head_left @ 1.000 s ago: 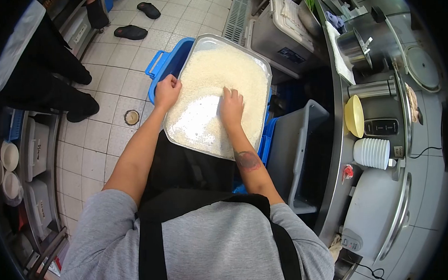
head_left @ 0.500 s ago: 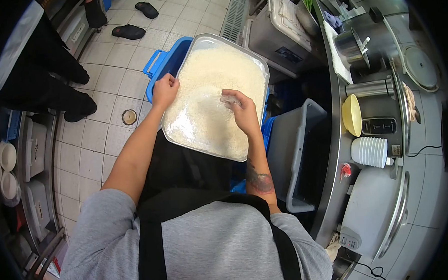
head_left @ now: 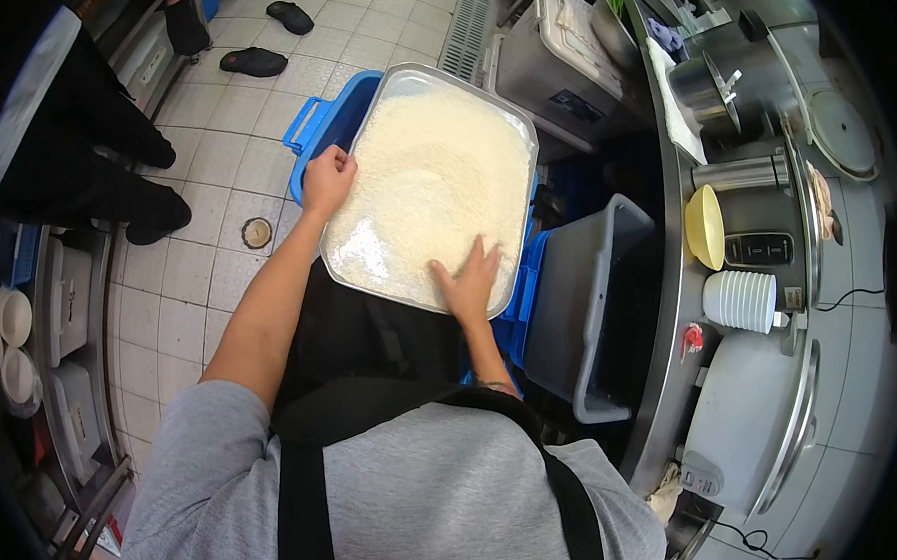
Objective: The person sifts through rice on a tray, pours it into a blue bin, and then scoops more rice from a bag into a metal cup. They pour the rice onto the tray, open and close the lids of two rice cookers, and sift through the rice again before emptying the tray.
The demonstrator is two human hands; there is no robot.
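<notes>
A square metal tray [head_left: 358, 259] rests across a blue plastic bin [head_left: 362, 96]. Pale, fine crumbs [head_left: 443, 150], which look like breadcrumbs, are spread over most of it; shiny metal shows through at the near left. My left hand [head_left: 328, 180] is closed on the tray's left rim, thumb and fingers pinching the edge. At the near right part of the tray, my right hand [head_left: 469, 281] lies with fingers spread on the crumbs and holds nothing that I can see.
A grey tub [head_left: 580, 314] stands to the right, below a steel counter with a yellow bowl [head_left: 705, 229], stacked white bowls [head_left: 738, 302] and a pot [head_left: 701, 99]. At left, a person in dark trousers [head_left: 94, 185] stands on the tiled floor near black shoes [head_left: 254, 61].
My right hand has moved from above the tray's middle toward its near edge, and its curled fingers have spread onto the crumbs. My left hand stays on the rim.
</notes>
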